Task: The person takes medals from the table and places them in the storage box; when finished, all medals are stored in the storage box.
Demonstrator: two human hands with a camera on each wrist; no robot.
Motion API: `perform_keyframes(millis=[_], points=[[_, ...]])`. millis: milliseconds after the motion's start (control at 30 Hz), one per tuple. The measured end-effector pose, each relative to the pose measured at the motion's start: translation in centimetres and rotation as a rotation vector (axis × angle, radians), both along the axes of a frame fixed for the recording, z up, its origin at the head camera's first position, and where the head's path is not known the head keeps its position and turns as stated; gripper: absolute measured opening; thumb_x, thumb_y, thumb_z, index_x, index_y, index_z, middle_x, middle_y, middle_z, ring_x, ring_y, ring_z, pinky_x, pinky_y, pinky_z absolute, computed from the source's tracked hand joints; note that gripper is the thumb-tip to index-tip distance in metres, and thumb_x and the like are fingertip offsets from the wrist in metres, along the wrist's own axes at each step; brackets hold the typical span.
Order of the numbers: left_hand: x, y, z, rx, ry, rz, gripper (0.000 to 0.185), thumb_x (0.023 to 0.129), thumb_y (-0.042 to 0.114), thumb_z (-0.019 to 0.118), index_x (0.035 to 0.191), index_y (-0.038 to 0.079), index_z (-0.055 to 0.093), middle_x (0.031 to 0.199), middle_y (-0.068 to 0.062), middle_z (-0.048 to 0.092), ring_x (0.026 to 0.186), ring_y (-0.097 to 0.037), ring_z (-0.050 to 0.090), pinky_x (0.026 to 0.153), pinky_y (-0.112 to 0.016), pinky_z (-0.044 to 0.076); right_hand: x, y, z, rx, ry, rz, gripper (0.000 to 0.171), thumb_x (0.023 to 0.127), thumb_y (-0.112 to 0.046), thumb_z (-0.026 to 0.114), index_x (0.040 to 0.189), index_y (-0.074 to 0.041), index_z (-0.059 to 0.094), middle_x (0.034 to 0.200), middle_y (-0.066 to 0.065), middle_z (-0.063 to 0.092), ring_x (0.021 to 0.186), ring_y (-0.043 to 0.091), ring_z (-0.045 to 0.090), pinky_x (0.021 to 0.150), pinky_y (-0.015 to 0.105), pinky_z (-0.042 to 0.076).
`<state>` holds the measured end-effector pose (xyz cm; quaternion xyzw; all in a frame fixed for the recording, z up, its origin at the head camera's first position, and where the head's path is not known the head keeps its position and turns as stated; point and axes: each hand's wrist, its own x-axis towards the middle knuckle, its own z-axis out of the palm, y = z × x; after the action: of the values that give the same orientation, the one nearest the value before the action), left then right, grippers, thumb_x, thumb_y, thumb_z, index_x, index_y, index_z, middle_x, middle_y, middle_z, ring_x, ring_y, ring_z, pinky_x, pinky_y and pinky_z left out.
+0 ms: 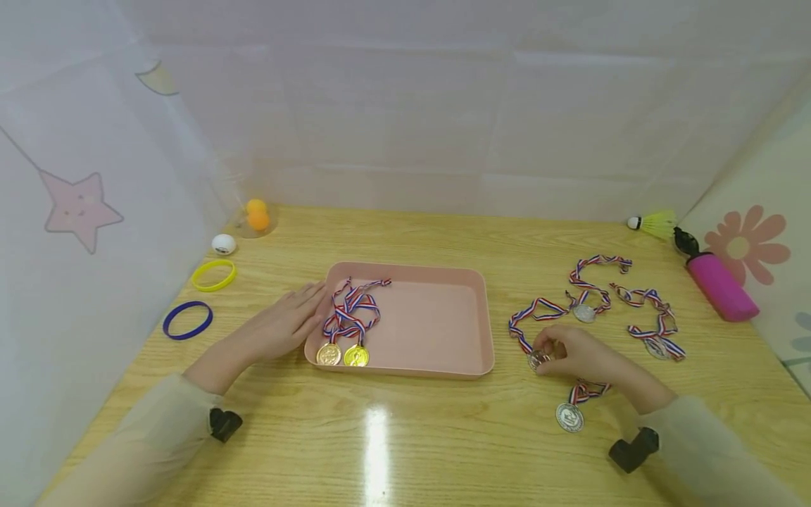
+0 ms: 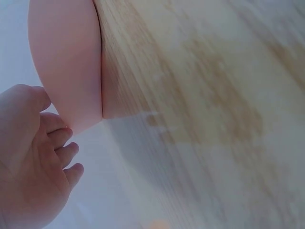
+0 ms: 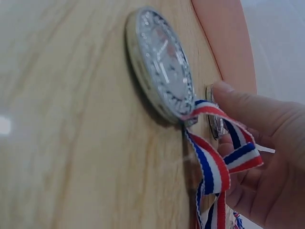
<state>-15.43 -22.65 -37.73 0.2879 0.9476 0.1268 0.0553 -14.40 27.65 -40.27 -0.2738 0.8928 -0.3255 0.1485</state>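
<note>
My left hand (image 1: pixel 285 320) lies against the left wall of a pink tray (image 1: pixel 412 267), fingers fairly straight; the left wrist view shows its fingertips at the tray's corner (image 2: pixel 71 71). Inside the tray, at its left end, are two gold medals (image 1: pixel 329 354) with tangled red, white and blue ribbons (image 1: pixel 348 320). To the right of the tray my right hand (image 1: pixel 579 355) pinches a silver medal (image 1: pixel 537 359) between thumb and fingers, low over the table. Another silver medal (image 1: pixel 569 417) lies nearer the front, large in the right wrist view (image 3: pixel 164 67). Fingers partly hide the pinched medal.
Two more silver medals (image 1: pixel 584 313) with ribbons lie farther right. At the right edge are a pink cylinder with a black end (image 1: pixel 722 287) and a yellow shuttlecock (image 1: pixel 655 224). On the left sit blue (image 1: pixel 188 320) and yellow wristbands (image 1: pixel 214 275), a white ball (image 1: pixel 224 244) and orange balls (image 1: pixel 257 215).
</note>
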Motion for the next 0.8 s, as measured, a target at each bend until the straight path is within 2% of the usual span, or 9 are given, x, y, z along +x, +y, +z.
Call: perform_keyframes(millis=[133, 367, 600, 800], points=[[-0.1, 0.0, -0.1, -0.009, 0.006, 0.0, 0.053, 0.1, 0.021, 0.038, 0.143, -0.004, 0.023, 0.148, -0.021, 0.02, 0.134, -0.039, 0.017, 0.107, -0.053, 0.015, -0.1, -0.1, -0.2, 0.008, -0.019, -0.013, 0.023, 0.078, -0.02, 0.075, 0.088, -0.011, 0.057, 0.079, -0.001, 0.05, 0.06, 0.009, 0.043, 0.053, 0.024, 0.042], [-0.2, 0.0, -0.2, -0.012, 0.011, 0.0, 0.052, 0.1, 0.021, 0.039, 0.143, -0.004, 0.024, 0.148, -0.02, 0.02, 0.134, -0.038, 0.018, 0.107, -0.053, 0.016, -0.1, -0.2, 0.3, 0.004, -0.072, -0.033, 0.023, 0.08, -0.021, 0.073, 0.086, -0.009, 0.055, 0.074, -0.002, 0.05, 0.061, 0.01, 0.045, 0.053, 0.024, 0.041], [-0.1, 0.0, -0.3, -0.015, 0.012, -0.003, 0.052, 0.1, 0.022, 0.037, 0.143, -0.004, 0.023, 0.148, -0.02, 0.019, 0.134, -0.038, 0.017, 0.107, -0.053, 0.015, -0.1, 0.1, 1.3, -0.036, -0.197, -0.074, 0.016, 0.086, -0.015, 0.065, 0.092, -0.001, 0.059, 0.075, 0.002, 0.053, 0.067, 0.014, 0.048, 0.055, 0.024, 0.043], [-0.1, 0.0, -0.1, -0.009, 0.01, -0.006, 0.052, 0.1, 0.021, 0.037, 0.143, -0.005, 0.023, 0.148, -0.021, 0.02, 0.134, -0.039, 0.017, 0.107, -0.052, 0.015, -0.5, 0.5, 1.3, -0.12, -0.334, -0.1, 0.022, 0.092, -0.017, 0.058, 0.095, 0.005, 0.062, 0.073, 0.006, 0.054, 0.063, 0.015, 0.05, 0.054, 0.026, 0.047]])
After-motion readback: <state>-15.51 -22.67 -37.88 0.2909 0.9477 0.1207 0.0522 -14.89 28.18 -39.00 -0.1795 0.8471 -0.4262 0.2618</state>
